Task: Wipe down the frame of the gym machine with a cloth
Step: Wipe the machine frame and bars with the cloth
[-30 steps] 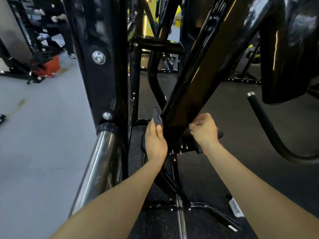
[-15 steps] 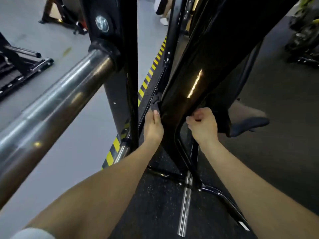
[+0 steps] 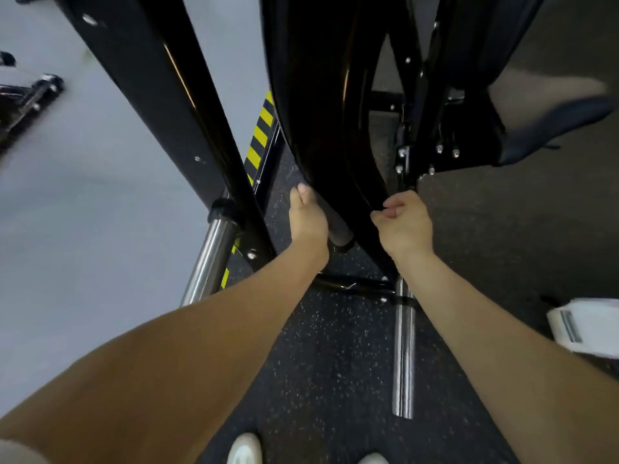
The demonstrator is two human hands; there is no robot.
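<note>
Black frame bar [image 3: 321,128] slopes down to the speckled floor [image 3: 335,363], both hands low on it. Left hand [image 3: 306,219] grips the dark cloth [image 3: 330,217] against the bar's left face; right hand [image 3: 403,226] pinches its right edge — cloth there not discernible. Lower stretch under way — remaining frame unverified.

No readable text, brand or number anywhere. White label [image 3: 584,326] at right edge: print blurred, illegible. Yellow-black hazard stripes [image 3: 259,135] mark the floor edge beside the frame.
</note>
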